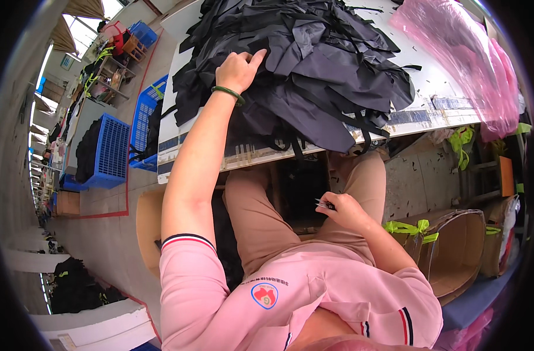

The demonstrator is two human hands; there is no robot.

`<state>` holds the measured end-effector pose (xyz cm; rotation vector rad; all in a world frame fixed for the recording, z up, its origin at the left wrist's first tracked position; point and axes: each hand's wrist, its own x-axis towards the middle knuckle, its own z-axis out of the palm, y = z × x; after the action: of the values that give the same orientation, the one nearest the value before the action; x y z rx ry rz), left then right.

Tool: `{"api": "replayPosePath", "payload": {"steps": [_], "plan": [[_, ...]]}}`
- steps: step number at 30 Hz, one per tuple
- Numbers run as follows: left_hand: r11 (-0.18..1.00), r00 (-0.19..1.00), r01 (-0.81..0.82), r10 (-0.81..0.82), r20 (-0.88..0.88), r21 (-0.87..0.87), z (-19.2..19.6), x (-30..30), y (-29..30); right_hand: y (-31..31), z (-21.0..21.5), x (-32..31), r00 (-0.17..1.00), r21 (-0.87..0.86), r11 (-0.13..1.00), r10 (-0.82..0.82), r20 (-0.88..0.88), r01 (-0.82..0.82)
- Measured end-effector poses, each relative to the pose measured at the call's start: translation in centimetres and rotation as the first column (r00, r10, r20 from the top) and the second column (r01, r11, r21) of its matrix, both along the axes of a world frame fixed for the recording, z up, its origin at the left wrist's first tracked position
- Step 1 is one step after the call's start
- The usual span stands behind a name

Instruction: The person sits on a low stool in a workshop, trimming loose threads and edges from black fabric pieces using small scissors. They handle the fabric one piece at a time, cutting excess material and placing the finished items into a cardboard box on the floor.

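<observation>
A large heap of black fabric pieces [313, 70] with dangling straps covers the white table in front of me. My left hand [239, 71] reaches onto the left part of the heap, its fingers curled into a black fabric piece [211, 61] and its thumb pointing right. A green bangle [228, 93] circles that wrist. Above my lap, below the table's front edge, my right hand [346, 213] is closed around a pair of thread snips [323, 204]. Only the metal tips and a dark part of the snips show; the rest is hidden in the palm.
The white table [422, 88] has a taped, worn front edge. Pink plastic sheeting [454, 52] lies at its right end. Blue crates [106, 152] with black fabric stand left. An open cardboard box [454, 245] with yellow-green ties sits at my right. Another person [118, 38] works far left.
</observation>
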<state>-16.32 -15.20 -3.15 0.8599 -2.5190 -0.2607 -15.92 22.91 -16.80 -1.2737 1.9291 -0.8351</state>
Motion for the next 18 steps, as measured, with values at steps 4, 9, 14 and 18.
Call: {"api": "replayPosePath", "payload": {"steps": [4, 9, 14, 18], "plan": [[0.99, 0.99, 0.088, -0.1, -0.1, -0.114, -0.7, 0.2, 1.2, -0.4, -0.3, 0.3, 0.999, -0.075, 0.997, -0.002, 0.044, 0.006], [0.979, 0.967, 0.153, -0.121, -0.223, 0.135, -1.2, 0.6, 2.0, -0.6, -0.2, 0.3, 0.994, -0.117, 0.993, -0.008, 0.108, 0.021], [0.969, 0.982, -0.068, 0.107, -0.156, 0.237, -1.1, -0.9, 1.6, -1.0, -0.1, 0.6, 0.99, -0.099, 0.995, 0.018, 0.141, -0.004], [0.983, 0.984, 0.044, -0.012, -0.179, 0.18, -1.3, -1.8, 0.6, -1.0, -0.4, 1.5, 0.984, -0.151, 0.989, 0.034, 0.172, -0.008]]}}
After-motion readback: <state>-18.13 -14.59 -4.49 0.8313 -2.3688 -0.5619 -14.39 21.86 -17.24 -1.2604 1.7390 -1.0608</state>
